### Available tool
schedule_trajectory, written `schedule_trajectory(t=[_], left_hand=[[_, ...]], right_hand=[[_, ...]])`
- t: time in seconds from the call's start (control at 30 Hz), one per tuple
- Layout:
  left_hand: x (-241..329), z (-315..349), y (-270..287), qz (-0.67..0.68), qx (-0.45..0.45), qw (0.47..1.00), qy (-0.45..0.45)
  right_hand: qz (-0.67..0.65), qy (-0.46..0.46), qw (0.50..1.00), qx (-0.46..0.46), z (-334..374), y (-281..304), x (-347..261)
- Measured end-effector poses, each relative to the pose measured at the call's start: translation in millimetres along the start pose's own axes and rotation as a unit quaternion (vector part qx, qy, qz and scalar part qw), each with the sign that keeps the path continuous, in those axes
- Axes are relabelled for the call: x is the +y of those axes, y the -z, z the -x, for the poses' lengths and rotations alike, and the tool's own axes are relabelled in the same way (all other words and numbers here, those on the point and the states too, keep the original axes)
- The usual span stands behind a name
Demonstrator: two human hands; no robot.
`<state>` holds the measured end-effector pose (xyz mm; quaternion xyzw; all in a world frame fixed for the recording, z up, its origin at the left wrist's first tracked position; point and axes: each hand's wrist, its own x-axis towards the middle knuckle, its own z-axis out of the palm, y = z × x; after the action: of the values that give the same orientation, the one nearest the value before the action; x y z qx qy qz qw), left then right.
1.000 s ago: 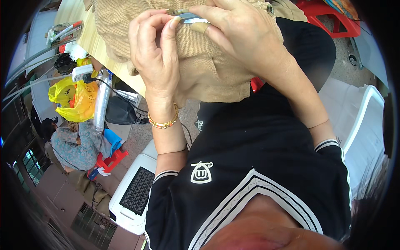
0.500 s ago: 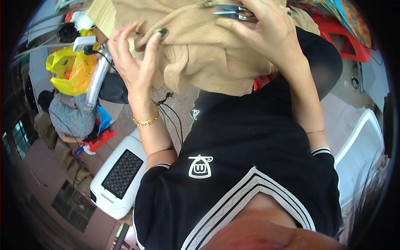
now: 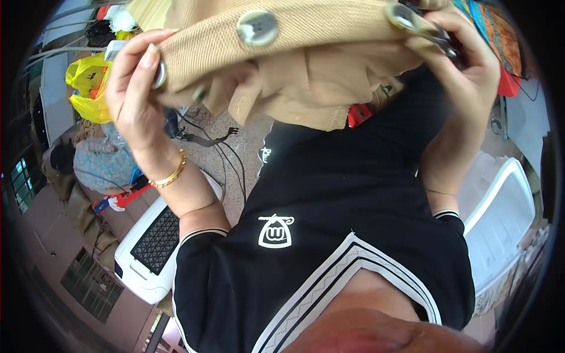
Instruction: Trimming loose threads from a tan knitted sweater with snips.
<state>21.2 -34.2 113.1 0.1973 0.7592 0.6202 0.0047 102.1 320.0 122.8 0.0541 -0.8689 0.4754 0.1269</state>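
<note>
A tan ribbed-knit garment (image 3: 318,76) hangs over my lap, its button band (image 3: 329,29) pulled out in a curve across the top. Large grey-and-cream buttons (image 3: 257,27) sit along the band. My left hand (image 3: 138,88) pinches the band's left end, thumb beside a button (image 3: 160,75). At the other end, my right hand (image 3: 462,59) grips the band next to another button (image 3: 403,16). Dark-handled thread snips (image 3: 444,42) are tucked in the same hand, partly hidden and blurred. The lower part of the garment lies bunched in loose folds.
At left lie a yellow plastic bag (image 3: 88,88) and black cables (image 3: 232,162) on the floor. A white case with a dark grille (image 3: 156,241) stands by my left elbow. A person in a patterned top (image 3: 106,162) is at far left. A white plastic chair (image 3: 500,217) is at right.
My hands have moved apart, left hand leftward and right hand rightward, stretching the button band between them. My left hand, loosely spread before, now pinches the band. The snips moved right with my right hand.
</note>
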Motion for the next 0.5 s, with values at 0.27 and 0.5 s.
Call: schedule_trajectory(t=[0.27, 0.5], left_hand=[[-44.0, -9.1, -61.3, -0.432, -0.046, 0.888, -0.149], [-30.2, 16.5, -139.1, -0.434, 0.046, 0.887, -0.152]], right_hand=[[0.02, -0.107, 0.993, 0.044, 20.9, -23.3, 101.6], [0.004, -0.08, 0.994, 0.073, 21.3, -33.2, 112.2]])
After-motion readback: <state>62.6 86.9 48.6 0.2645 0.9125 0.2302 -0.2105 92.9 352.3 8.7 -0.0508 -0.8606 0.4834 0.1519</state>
